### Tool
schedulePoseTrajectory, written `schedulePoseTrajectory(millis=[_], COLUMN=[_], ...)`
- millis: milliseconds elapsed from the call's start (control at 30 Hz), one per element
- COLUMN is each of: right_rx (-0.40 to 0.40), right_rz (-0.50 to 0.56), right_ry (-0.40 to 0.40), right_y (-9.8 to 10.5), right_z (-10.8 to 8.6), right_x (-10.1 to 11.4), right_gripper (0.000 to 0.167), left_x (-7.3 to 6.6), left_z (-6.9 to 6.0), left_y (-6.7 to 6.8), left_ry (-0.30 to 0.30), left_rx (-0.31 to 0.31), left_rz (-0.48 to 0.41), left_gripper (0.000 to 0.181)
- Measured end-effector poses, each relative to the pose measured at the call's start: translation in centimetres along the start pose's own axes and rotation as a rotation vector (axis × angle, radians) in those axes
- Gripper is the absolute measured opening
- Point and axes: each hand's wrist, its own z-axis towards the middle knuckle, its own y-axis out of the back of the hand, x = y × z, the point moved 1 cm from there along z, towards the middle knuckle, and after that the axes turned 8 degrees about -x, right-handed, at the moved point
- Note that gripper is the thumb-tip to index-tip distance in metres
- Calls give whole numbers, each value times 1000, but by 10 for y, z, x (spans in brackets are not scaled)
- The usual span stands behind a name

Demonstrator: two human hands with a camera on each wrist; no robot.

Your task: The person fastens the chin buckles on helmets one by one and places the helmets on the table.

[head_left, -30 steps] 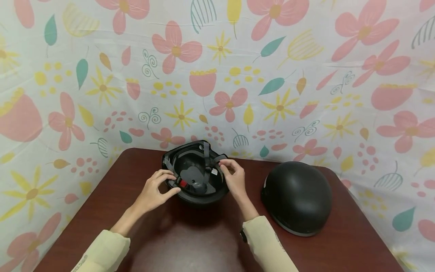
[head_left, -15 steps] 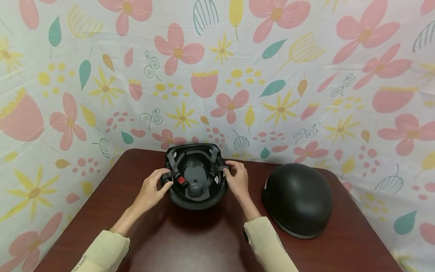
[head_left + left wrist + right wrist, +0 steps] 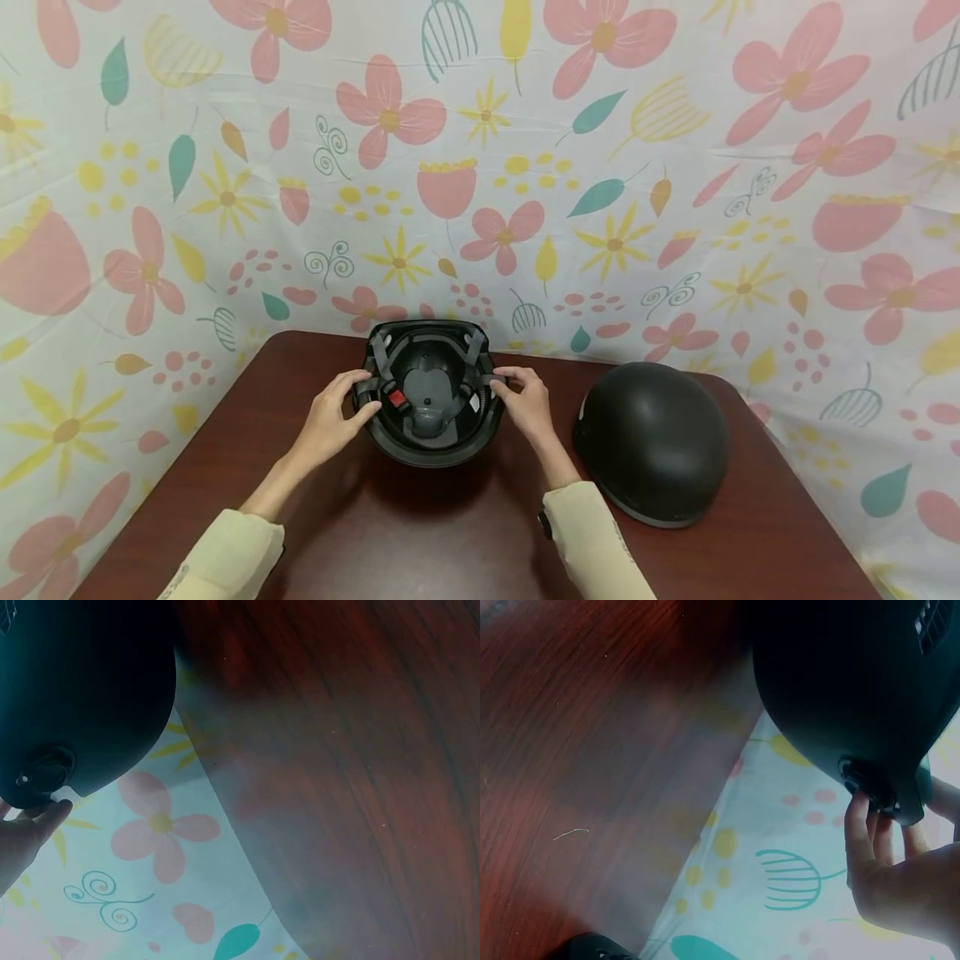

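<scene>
A black helmet point(image 3: 429, 387) with grey straps and a red buckle point(image 3: 397, 399) is held up over the table, its hollow inside turned toward me. My left hand point(image 3: 327, 421) grips its left rim between thumb and fingers. On the opposite side, my right hand point(image 3: 527, 408) pinches the right rim. Both wrist views show the smooth outer shell from beneath: the helmet's shell point(image 3: 82, 682) fills the upper left in one, and the shell point(image 3: 840, 690) fills the upper right in the other. There the right hand's fingers point(image 3: 860, 829) touch a round black fitting.
A second black helmet point(image 3: 654, 442) lies dome up on the right side of the dark red wooden table point(image 3: 420, 550). Behind the table hangs a flower-patterned cloth point(image 3: 480, 192). A dark rounded thing point(image 3: 592, 949) shows at the right wrist view's lower edge.
The held helmet was tilted a second ago and has turned level, its inside now facing me squarely. Both hands have shifted slightly with it. The second helmet stays in place.
</scene>
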Motion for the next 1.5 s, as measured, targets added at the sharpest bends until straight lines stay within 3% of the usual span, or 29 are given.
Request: schedulePoseTrajectory(millis=[233,367,567,767,1033,1333,1500], right_rx=[43,55,64,90,146,144,188], right_rz=[35,94,194,258,223,244,276], right_ry=[-103,-175,-274,-276,-231,-264,-296], right_y=[-6,-12,-21,-31,-37,-41,-46], right_z=[3,3,-1,-9,-15,-17,-24], right_x=[-7,-13,-23,-31,-31,-38,-44], right_gripper=[29,30,30,31,32,31,32], left_x=[-2,-3,-5,-6,-9,-11,-19], left_z=[1,3,4,2,2,-1,-6], left_y=[3,2,-4,-7,-13,-22,-26], left_ry=[25,39,146,240,205,271,231], left_rx=[45,27,50,74,-3,10,-3], left_rz=[-2,-42,-118,-192,-194,-222,-165], left_gripper=[67,75,97,100,103,104,104])
